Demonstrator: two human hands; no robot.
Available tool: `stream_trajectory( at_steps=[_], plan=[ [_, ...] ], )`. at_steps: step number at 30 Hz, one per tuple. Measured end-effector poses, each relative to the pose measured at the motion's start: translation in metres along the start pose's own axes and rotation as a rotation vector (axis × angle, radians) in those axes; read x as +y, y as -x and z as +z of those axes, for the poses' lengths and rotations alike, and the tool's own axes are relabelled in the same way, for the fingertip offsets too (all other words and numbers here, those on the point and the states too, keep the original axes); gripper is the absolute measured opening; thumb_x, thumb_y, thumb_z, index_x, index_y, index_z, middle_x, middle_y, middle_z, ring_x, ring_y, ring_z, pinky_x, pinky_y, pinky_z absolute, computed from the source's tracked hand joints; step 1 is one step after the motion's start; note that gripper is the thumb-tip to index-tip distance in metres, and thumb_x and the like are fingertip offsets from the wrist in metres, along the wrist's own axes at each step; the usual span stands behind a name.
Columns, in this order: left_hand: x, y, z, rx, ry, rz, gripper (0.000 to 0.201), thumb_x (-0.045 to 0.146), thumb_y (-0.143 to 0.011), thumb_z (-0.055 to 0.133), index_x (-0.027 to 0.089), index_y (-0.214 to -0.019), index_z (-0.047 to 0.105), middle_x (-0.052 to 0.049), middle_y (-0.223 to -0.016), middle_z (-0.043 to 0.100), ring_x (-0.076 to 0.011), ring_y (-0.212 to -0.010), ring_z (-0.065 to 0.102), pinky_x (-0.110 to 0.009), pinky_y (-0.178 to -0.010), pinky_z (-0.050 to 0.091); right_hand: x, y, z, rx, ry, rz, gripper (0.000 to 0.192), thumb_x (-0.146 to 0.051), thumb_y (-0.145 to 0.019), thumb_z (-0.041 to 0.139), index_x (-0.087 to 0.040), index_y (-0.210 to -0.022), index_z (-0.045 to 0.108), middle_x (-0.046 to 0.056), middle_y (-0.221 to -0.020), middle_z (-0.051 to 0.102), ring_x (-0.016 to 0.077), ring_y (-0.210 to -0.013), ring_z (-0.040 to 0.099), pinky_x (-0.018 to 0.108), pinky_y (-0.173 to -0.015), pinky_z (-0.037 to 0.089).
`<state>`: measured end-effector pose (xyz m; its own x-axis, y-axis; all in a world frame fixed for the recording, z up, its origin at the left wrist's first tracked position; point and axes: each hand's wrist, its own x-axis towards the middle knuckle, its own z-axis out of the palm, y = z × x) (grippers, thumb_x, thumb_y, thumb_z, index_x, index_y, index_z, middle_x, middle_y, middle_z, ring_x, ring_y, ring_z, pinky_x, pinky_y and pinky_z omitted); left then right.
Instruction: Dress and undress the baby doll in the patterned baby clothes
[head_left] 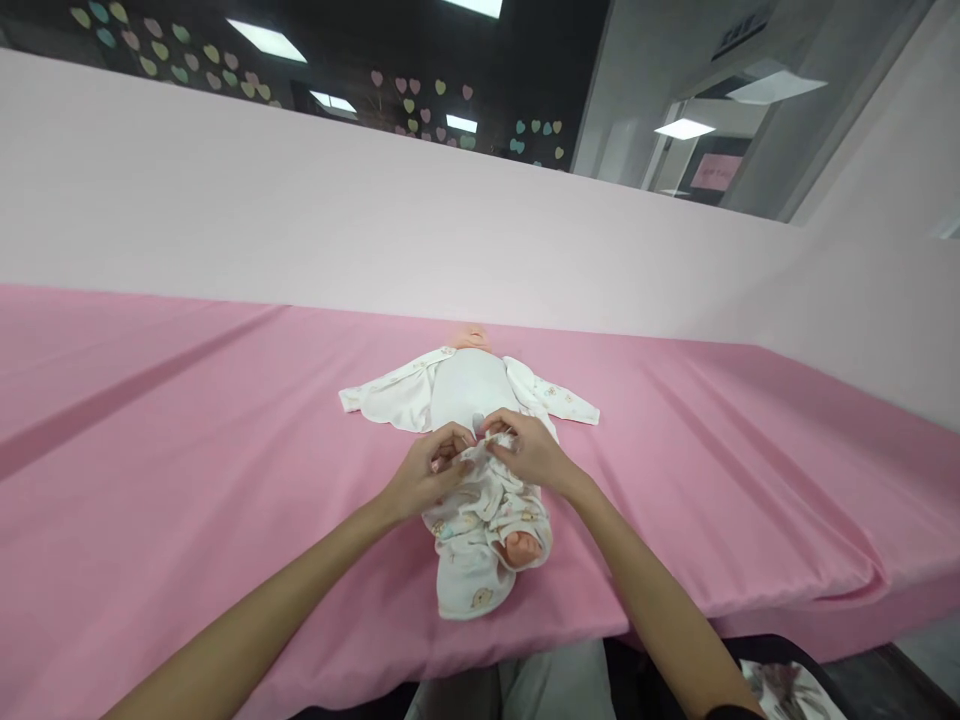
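A baby doll (472, 338) lies on its back on the pink cloth, its head away from me. Its white torso (472, 385) shows between the spread sleeves of a white printed jacket (405, 388). White printed baby trousers (487, 510) are bunched around its legs, and one bare foot (523, 548) pokes from the right leg opening. My left hand (439, 470) pinches the left part of the trousers' waist. Opposite it, my right hand (525, 448) grips the waist's right part, fingers curled. The cloth between my fingertips is partly hidden.
The pink cloth (225, 450) covers a wide table, with folds at the right. Behind it rises a white wall (375, 220), topped by dark glass with paper hearts. A person's grey-trousered legs, my own, show below the table's front edge.
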<state>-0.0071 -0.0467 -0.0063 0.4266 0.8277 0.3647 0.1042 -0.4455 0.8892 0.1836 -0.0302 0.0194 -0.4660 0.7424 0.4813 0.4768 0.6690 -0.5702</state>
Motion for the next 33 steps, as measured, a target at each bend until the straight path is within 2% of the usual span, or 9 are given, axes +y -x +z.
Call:
stream_trajectory(
  at_steps=[3, 5, 8, 11, 13, 17, 20, 28, 33],
  plan=[
    [0.000, -0.003, -0.008, -0.067, -0.036, -0.069, 0.028, 0.039, -0.081, 0.053, 0.020, -0.102, 0.049, 0.007, -0.059, 0.037, -0.0075, -0.050, 0.036, -0.020, -0.047, 0.028, 0.010, -0.003, -0.002, 0.147, 0.126, -0.015, 0.019, -0.011, -0.076, 0.052, -0.019, -0.089, 0.063, 0.004, -0.084, 0.060, 0.0134, -0.073, 0.053, 0.026, -0.068, 0.039],
    [-0.001, -0.005, -0.017, -0.123, -0.165, -0.105, 0.024, 0.041, -0.080, 0.053, 0.018, -0.089, 0.054, 0.007, -0.056, 0.033, -0.0073, -0.050, 0.032, -0.020, -0.047, 0.025, 0.017, -0.004, -0.005, 0.169, 0.154, 0.019, 0.013, -0.014, -0.076, 0.053, -0.019, -0.079, 0.065, 0.003, -0.078, 0.060, 0.0128, -0.068, 0.051, 0.026, -0.065, 0.037],
    [-0.005, -0.008, -0.033, -0.136, -0.350, -0.145, 0.036, 0.044, -0.078, 0.054, 0.015, -0.058, 0.047, 0.005, -0.053, 0.031, -0.0072, -0.051, 0.028, -0.022, -0.048, 0.022, 0.028, -0.003, -0.008, 0.130, 0.121, 0.165, 0.025, -0.029, -0.072, 0.063, -0.017, -0.053, 0.054, -0.004, -0.052, 0.046, 0.0091, -0.052, 0.039, 0.024, -0.054, 0.028],
    [-0.013, -0.011, -0.046, -0.168, -0.263, -0.207, 0.038, 0.044, -0.077, 0.054, 0.015, -0.053, 0.045, 0.004, -0.052, 0.034, -0.0076, -0.050, 0.029, -0.023, -0.048, 0.023, 0.041, -0.002, -0.010, 0.031, -0.021, 0.314, 0.051, -0.047, -0.065, 0.068, -0.018, -0.042, 0.032, -0.007, -0.046, 0.022, 0.0061, -0.047, 0.021, 0.025, -0.047, 0.015],
    [-0.019, -0.012, -0.053, -0.210, -0.190, -0.241, 0.038, 0.042, -0.075, 0.057, 0.016, -0.051, 0.044, 0.004, -0.051, 0.034, -0.0078, -0.049, 0.028, -0.023, -0.048, 0.024, 0.051, -0.002, -0.011, -0.019, -0.160, 0.355, 0.054, -0.051, -0.064, 0.067, -0.018, -0.044, 0.028, -0.007, -0.048, 0.019, 0.0055, -0.047, 0.018, 0.025, -0.047, 0.013],
    [-0.026, -0.013, -0.063, -0.268, -0.226, -0.258, 0.044, 0.042, -0.075, 0.058, 0.017, -0.045, 0.037, 0.004, -0.049, 0.031, -0.0085, -0.048, 0.029, -0.024, -0.053, 0.031, 0.066, 0.000, -0.013, -0.087, -0.398, 0.417, 0.049, -0.052, -0.063, 0.066, -0.018, -0.046, 0.035, -0.007, -0.048, 0.023, 0.0050, -0.046, 0.019, 0.025, -0.047, 0.012],
    [-0.026, -0.013, -0.063, -0.234, -0.319, -0.212, 0.039, 0.045, -0.076, 0.055, 0.017, -0.050, 0.044, 0.002, -0.058, 0.044, -0.0113, -0.056, 0.038, -0.024, -0.057, 0.034, 0.069, 0.002, -0.014, -0.112, -0.496, 0.456, 0.046, -0.054, -0.062, 0.066, -0.017, -0.048, 0.041, -0.007, -0.047, 0.027, 0.0052, -0.046, 0.021, 0.025, -0.047, 0.014],
    [-0.030, -0.010, -0.062, -0.298, -0.413, -0.194, 0.031, 0.048, -0.080, 0.048, 0.019, -0.073, 0.056, -0.001, -0.077, 0.055, -0.0170, -0.075, 0.049, -0.026, -0.070, 0.041, 0.081, 0.004, -0.013, -0.197, -0.477, 0.449, 0.049, -0.058, -0.067, 0.060, -0.017, -0.050, 0.041, -0.006, -0.050, 0.032, 0.0059, -0.049, 0.027, 0.024, -0.050, 0.021],
    [-0.036, -0.010, -0.056, -0.267, -0.358, -0.134, 0.033, 0.047, -0.079, 0.051, 0.017, -0.069, 0.058, -0.003, -0.080, 0.058, -0.0183, -0.079, 0.052, -0.029, -0.077, 0.042, 0.084, 0.006, -0.003, -0.114, -0.650, 0.484, 0.040, -0.050, -0.063, 0.069, -0.014, -0.055, 0.053, -0.005, -0.051, 0.046, 0.0067, -0.050, 0.037, 0.023, -0.050, 0.027]
  ],
)
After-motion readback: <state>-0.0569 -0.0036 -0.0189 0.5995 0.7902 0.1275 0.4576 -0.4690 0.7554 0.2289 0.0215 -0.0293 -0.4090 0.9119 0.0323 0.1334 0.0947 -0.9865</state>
